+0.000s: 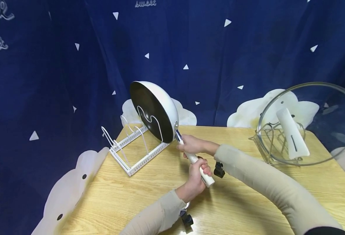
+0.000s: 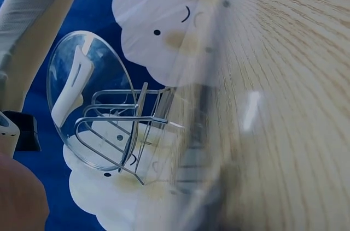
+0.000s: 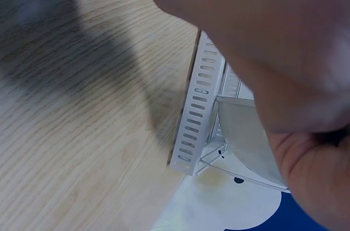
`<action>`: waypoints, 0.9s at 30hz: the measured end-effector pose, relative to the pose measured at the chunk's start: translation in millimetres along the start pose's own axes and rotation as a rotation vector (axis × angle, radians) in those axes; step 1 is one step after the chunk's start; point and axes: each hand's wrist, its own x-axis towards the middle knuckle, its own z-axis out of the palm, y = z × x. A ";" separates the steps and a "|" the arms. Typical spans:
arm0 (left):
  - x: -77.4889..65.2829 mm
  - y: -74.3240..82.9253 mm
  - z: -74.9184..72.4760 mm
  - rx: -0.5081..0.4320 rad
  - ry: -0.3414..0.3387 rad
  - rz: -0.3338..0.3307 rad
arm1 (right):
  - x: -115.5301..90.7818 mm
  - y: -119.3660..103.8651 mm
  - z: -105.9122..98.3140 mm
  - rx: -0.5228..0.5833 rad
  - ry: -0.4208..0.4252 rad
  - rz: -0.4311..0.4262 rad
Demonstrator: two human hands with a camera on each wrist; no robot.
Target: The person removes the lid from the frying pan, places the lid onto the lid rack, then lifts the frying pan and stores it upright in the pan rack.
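A white wok (image 1: 163,101) with a dark inside is tilted on its side in the far part of the white rack (image 1: 149,156). One wire divider (image 1: 152,119) crosses in front of its dark face. My right hand (image 1: 191,144) grips the white handle (image 1: 192,158) close to its metal neck. Lower down, near the handle's end, my left hand (image 1: 196,176) has its fingers curled round it. In the right wrist view, part of the pale wok (image 3: 246,132) shows beside the slotted rail of the rack (image 3: 198,108), and my right hand (image 3: 284,51) fills the upper right.
At the right, a glass lid (image 1: 331,98) with a white handle (image 1: 292,133) stands upright in a metal wire rack (image 1: 267,147). Both racks are on the wooden table (image 1: 243,202). A dark blue curtain (image 1: 204,39) with white cloud shapes hangs behind.
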 end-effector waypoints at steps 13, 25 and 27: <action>5.7 6.0 -0.5 -0.008 0.019 0.005 | 9.8 -3.0 -1.2 -0.020 0.000 0.017; 11.6 12.9 -3.7 -0.019 0.019 -0.006 | 19.7 -6.0 -0.8 -0.021 -0.006 0.042; 12.4 14.0 -4.0 -0.020 0.024 -0.006 | 21.4 -5.6 -0.8 -0.028 -0.008 0.050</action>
